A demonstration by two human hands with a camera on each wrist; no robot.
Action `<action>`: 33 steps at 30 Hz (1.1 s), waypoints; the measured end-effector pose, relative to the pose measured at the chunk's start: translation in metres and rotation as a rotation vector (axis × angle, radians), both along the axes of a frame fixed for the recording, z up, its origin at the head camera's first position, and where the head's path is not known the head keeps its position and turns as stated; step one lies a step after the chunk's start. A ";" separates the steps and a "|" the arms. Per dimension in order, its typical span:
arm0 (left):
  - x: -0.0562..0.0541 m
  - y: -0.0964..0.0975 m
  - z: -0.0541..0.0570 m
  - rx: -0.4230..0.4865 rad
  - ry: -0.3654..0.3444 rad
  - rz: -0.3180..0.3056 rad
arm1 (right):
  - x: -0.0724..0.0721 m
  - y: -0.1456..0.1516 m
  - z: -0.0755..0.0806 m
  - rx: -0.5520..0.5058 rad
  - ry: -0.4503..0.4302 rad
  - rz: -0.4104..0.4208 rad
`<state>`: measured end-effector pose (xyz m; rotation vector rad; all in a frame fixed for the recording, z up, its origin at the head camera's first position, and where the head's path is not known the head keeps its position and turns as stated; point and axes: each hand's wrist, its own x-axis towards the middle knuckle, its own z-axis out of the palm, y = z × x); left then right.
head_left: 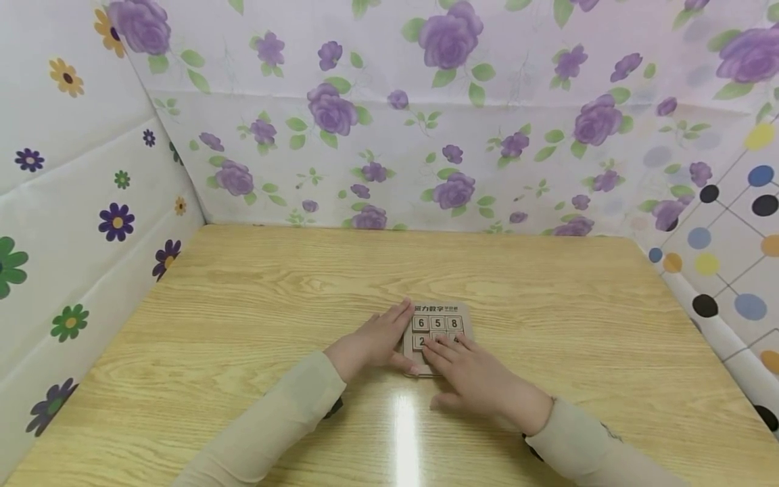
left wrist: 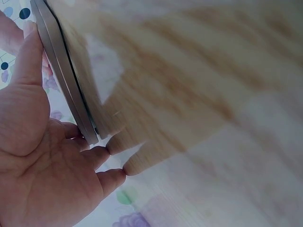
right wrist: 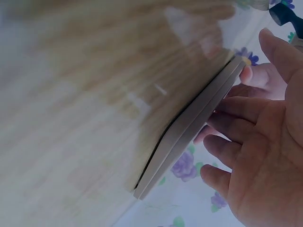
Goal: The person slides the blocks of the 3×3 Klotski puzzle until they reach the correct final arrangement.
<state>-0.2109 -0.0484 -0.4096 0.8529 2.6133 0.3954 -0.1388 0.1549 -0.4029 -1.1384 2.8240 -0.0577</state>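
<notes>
A square sliding number puzzle (head_left: 467,325) lies flat on the wooden table, with printed characters along its far edge. Tiles 6, 5 and 8 form the top row; a 2 shows below, beside partly covered tiles. My left hand (head_left: 374,341) holds the board's left side, thumb at the near corner and fingers by the far one. Over the lower tiles, the fingertips of my right hand (head_left: 477,377) rest with fingers extended and thumb apart. From the left wrist, the puzzle's side (left wrist: 66,71) appears between thumb and fingers. The right wrist view shows its edge (right wrist: 189,125) beneath the fingers.
The wood-grain table (head_left: 274,284) spreads around the puzzle and reflects light near its front. A purple-flowered cloth (head_left: 377,135) hangs behind it. Patterned cloths also stand at the left (head_left: 85,176) and right sides.
</notes>
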 end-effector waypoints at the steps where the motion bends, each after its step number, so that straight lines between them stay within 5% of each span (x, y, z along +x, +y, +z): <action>1: 0.000 0.000 0.000 0.000 0.000 0.000 | -0.001 0.000 0.000 -0.001 -0.001 -0.005; 33: -0.002 0.000 0.000 -0.009 0.015 -0.006 | 0.013 0.015 -0.002 -0.009 0.017 -0.015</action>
